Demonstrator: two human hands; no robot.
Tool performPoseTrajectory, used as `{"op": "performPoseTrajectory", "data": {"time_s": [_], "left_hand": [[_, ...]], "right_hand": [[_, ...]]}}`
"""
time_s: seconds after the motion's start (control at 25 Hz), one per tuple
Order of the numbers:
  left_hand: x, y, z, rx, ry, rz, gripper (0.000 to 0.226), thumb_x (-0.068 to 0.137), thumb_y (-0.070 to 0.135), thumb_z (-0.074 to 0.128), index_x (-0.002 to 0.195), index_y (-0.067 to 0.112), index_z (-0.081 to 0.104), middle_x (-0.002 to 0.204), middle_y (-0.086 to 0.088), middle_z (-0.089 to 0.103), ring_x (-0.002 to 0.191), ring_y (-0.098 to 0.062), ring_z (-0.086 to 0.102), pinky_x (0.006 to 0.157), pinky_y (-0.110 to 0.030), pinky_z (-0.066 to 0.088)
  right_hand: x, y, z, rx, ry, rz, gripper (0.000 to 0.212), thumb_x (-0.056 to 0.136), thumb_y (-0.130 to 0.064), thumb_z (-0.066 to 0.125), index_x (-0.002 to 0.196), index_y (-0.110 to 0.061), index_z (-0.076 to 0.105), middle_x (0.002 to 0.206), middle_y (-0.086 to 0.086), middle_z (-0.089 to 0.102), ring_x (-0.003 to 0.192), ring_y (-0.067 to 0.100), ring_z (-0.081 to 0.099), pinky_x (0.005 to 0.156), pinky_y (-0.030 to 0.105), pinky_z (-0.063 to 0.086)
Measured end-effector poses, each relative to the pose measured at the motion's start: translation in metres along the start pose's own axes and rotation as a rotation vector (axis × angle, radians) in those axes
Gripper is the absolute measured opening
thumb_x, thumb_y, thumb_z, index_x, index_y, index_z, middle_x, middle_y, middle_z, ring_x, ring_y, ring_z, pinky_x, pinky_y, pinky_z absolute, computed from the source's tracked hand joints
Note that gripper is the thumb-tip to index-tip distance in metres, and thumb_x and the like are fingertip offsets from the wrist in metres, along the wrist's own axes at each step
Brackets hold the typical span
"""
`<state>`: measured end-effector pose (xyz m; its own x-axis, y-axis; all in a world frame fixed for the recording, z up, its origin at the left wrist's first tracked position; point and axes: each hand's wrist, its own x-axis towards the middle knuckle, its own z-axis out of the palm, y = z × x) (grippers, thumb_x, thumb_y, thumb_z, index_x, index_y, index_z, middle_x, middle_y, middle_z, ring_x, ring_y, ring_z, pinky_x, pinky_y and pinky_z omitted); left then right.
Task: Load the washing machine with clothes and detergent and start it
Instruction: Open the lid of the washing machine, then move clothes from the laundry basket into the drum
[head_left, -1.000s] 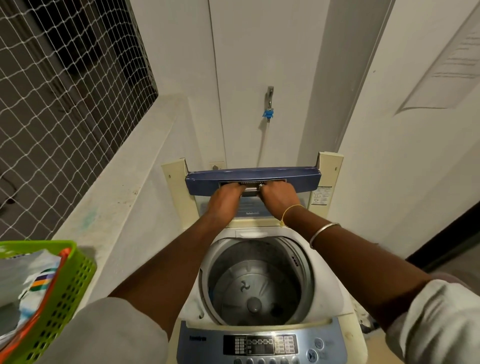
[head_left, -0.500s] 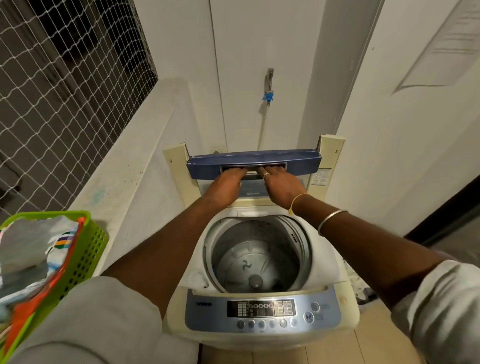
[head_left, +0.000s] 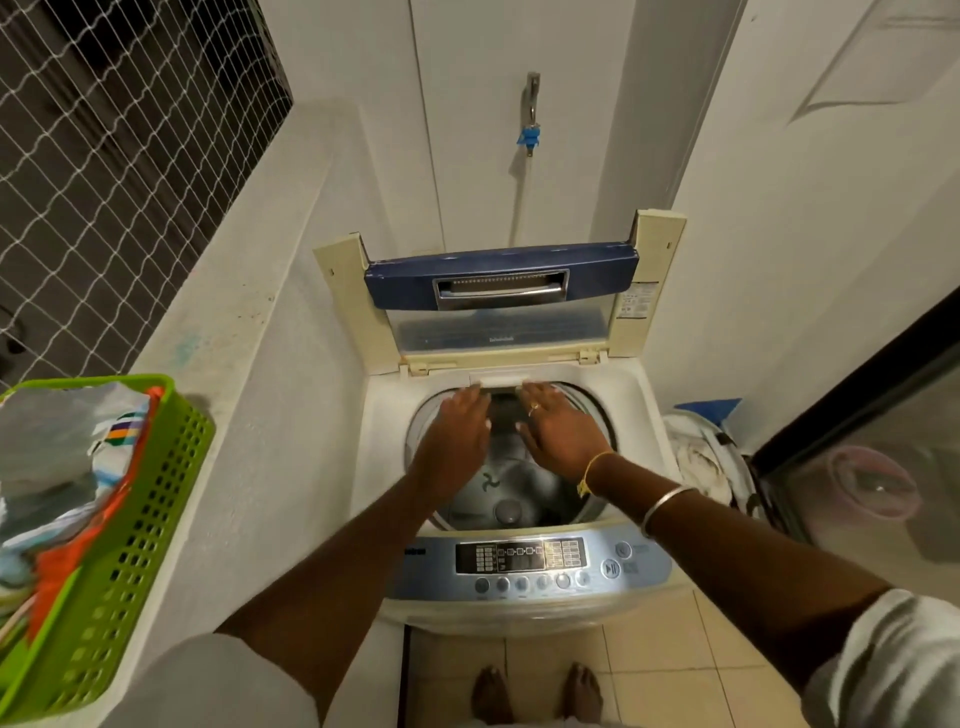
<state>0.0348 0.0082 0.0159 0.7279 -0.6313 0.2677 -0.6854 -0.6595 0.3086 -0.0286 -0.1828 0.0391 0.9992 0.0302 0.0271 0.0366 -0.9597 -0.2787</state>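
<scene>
A white top-loading washing machine (head_left: 641, 410) stands in front of me with its folded blue lid (head_left: 501, 275) upright at the back. The steel drum (head_left: 511, 493) is bare inside. My left hand (head_left: 460, 434) and my right hand (head_left: 558, 428) hover flat over the far side of the drum opening, fingers spread, holding nothing. Their fingertips lie near a small white tab (head_left: 501, 379) at the rim. The control panel (head_left: 524, 564) faces me at the front. A green basket (head_left: 119, 551) of clothes sits on the ledge at the left.
A white ledge (head_left: 234, 291) runs along the left under a netted window (head_left: 114, 135). A tap with a blue fitting (head_left: 531, 122) and hose hangs behind the machine. A bag (head_left: 706, 457) sits to the right, by a glass door (head_left: 878, 467). My bare feet stand on tiled floor (head_left: 654, 670).
Both hands let go of the lid handle and dropped toward me over the drum opening. The lid stays upright. My view pulled back, showing the panel and floor.
</scene>
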Motion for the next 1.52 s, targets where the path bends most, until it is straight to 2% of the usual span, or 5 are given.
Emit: {"op": "performPoseTrajectory", "data": {"time_s": [0.32, 0.52, 0.8, 1.08, 1.52], "left_hand": [[-0.064, -0.002, 0.032, -0.108, -0.354, -0.160, 0.051, 0.103, 0.032, 0.044, 0.149, 0.012, 0.037, 0.160, -0.009, 0.027, 0.150, -0.027, 0.020, 0.121, -0.036, 0.015], [-0.064, 0.005, 0.043, -0.281, -0.366, -0.263, 0.047, 0.101, 0.034, 0.048, 0.143, 0.014, 0.045, 0.146, -0.008, 0.049, 0.136, -0.023, 0.045, 0.111, -0.032, 0.035], [-0.018, 0.067, 0.068, -0.314, -0.276, -0.290, 0.039, 0.098, 0.033, 0.052, 0.134, 0.019, 0.056, 0.132, -0.002, 0.062, 0.121, -0.017, 0.057, 0.103, -0.028, 0.040], [0.076, 0.183, 0.100, -0.397, -0.200, -0.149, 0.033, 0.103, 0.033, 0.044, 0.126, 0.017, 0.060, 0.121, -0.002, 0.066, 0.111, -0.016, 0.061, 0.095, -0.026, 0.047], [0.198, 0.320, 0.244, -0.421, -0.341, -0.202, 0.027, 0.103, 0.023, 0.046, 0.125, 0.015, 0.059, 0.118, -0.001, 0.064, 0.104, -0.011, 0.059, 0.093, -0.022, 0.046]], "right_hand": [[-0.041, 0.005, 0.058, -0.007, -0.227, 0.075, 0.059, 0.102, -0.038, 0.038, 0.153, -0.012, 0.024, 0.160, 0.009, 0.023, 0.148, 0.026, 0.021, 0.118, 0.037, 0.023], [-0.053, 0.004, 0.055, 0.028, -0.195, 0.153, 0.054, 0.098, -0.042, 0.040, 0.148, -0.022, 0.035, 0.140, 0.008, 0.055, 0.115, 0.028, 0.061, 0.090, 0.038, 0.050], [-0.075, 0.051, 0.017, -0.002, -0.011, 0.189, 0.038, 0.098, -0.045, 0.034, 0.120, -0.025, 0.057, 0.101, 0.004, 0.071, 0.087, 0.024, 0.067, 0.071, 0.029, 0.050], [-0.097, 0.155, -0.026, 0.103, 0.144, 0.384, 0.037, 0.099, -0.040, 0.040, 0.126, -0.025, 0.060, 0.106, 0.001, 0.072, 0.093, 0.025, 0.069, 0.077, 0.031, 0.051], [-0.115, 0.393, -0.001, 0.162, -0.063, 0.438, 0.033, 0.098, -0.035, 0.043, 0.122, -0.023, 0.062, 0.113, 0.000, 0.070, 0.102, 0.021, 0.065, 0.082, 0.030, 0.049]]}}
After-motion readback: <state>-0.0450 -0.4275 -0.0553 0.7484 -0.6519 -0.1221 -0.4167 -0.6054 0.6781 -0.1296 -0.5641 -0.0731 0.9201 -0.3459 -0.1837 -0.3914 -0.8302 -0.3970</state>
